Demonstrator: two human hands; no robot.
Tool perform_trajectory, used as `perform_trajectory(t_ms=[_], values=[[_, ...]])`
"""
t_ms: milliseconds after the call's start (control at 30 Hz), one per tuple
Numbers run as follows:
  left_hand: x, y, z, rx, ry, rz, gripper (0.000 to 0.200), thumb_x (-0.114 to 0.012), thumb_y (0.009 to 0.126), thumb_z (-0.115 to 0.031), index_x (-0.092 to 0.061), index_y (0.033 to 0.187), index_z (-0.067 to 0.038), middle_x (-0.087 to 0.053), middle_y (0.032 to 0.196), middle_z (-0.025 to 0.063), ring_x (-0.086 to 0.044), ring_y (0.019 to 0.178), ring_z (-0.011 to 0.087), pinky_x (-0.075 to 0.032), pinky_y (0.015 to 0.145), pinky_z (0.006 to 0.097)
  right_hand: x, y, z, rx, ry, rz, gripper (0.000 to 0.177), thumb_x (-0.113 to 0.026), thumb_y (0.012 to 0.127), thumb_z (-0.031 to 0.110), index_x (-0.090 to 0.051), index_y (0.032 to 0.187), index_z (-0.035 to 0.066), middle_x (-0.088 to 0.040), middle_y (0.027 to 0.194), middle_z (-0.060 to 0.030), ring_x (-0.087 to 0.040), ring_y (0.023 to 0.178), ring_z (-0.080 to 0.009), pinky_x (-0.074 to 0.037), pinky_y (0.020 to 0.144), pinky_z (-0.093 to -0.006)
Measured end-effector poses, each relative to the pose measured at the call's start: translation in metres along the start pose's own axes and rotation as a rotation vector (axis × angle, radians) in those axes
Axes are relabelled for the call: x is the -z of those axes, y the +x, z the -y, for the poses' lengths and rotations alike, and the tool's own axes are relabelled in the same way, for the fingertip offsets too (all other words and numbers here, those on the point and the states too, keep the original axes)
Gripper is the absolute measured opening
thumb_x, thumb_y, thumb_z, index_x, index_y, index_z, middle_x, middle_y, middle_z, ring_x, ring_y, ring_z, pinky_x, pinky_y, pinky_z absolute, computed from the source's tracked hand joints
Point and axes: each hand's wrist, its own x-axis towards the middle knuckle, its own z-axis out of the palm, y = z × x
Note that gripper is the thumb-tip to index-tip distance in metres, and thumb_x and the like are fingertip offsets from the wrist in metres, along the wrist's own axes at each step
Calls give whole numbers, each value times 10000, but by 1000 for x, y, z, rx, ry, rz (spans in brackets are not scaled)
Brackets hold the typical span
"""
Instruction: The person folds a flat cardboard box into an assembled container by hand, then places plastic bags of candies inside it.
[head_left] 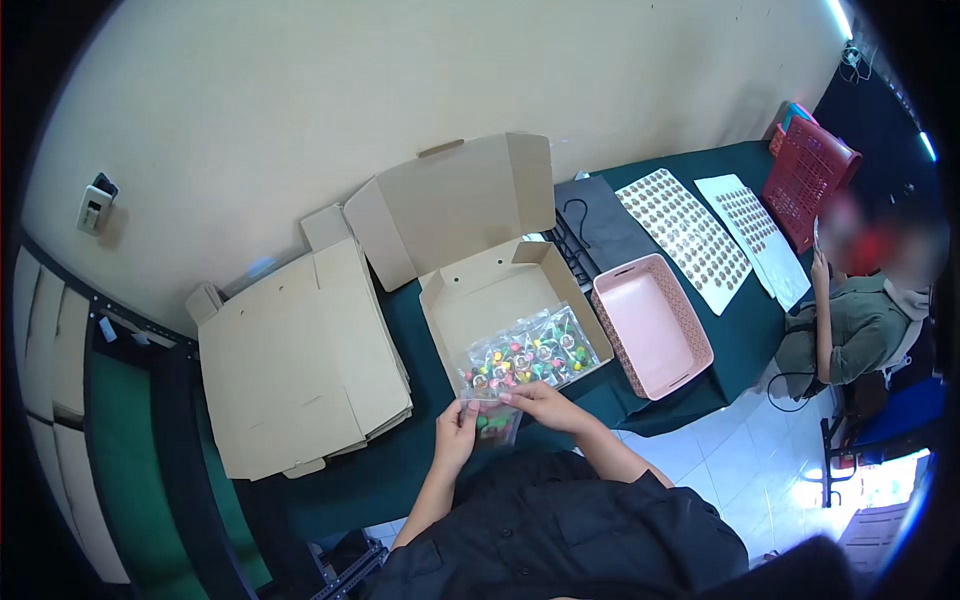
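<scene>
A small clear plastic bag (497,424) with green and red pieces in it hangs between my two hands, in front of the open cardboard box. The fingers of my left hand (457,434) pinch its upper left edge. My right hand (541,402) grips the upper right edge between thumb and fingers. Behind it, the cardboard box (470,283) stands with its lid raised. Several clear bags of colourful pieces (540,345) lie in the near part of the box, some with round labels.
Flattened cardboard boxes (290,365) are stacked at the left. Right of the open box are a pink basket (655,325), sticker sheets (690,235) and a red basket (812,170). A person (860,320) sits at the far right, holding something thin.
</scene>
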Motion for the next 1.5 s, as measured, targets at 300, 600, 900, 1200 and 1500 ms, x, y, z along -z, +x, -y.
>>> perform_trajectory(t_ms=[300, 600, 900, 1200, 1500], values=[[10, 1, -6, 109, -239, 297, 348, -447, 936, -254, -474, 1178, -6, -573, 1032, 79, -562, 938, 140, -444, 826, 283, 40, -10, 21, 8, 38, -17, 322, -466, 922, 212, -565, 1107, -32, -621, 1007, -68, -550, 925, -115, -429, 816, -259], [15, 15, -6, -75, -241, -128, 200, -565, 859, -75, -525, 1037, 6, -577, 1001, 75, -558, 901, 117, -445, 789, 238, 55, -7, 2, 55, 68, -177, 195, -633, 785, 84, -604, 948, -20, -637, 846, -52, -593, 737, -110, -470, 660, -232], [-10, 6, -66, -358, -396, 58, 615, -714, 749, -195, -392, 1239, -11, -459, 1214, 103, -462, 1134, 203, -392, 948, 346, 3, -6, 11, -74, 617, -34, 318, -613, 831, 157, -529, 1118, 47, -622, 838, 0, -573, 698, -61, -424, 591, -187], [-13, 4, -47, -193, -297, -116, 264, -611, 833, -68, -511, 1069, -6, -578, 1018, 64, -564, 930, 140, -455, 818, 275, -6, 1, -24, -200, 437, 18, 312, -618, 839, 211, -569, 1099, 46, -602, 1003, -9, -564, 886, -88, -440, 790, -258], [-20, 0, -51, -239, -99, 105, 588, -624, 811, -51, -321, 1312, -14, -427, 1278, 112, -430, 1167, 189, -347, 971, 309, 18, 7, -23, -23, 590, -287, 240, -546, 885, 214, -577, 1039, 33, -605, 936, -39, -568, 816, -96, -465, 695, -242]])
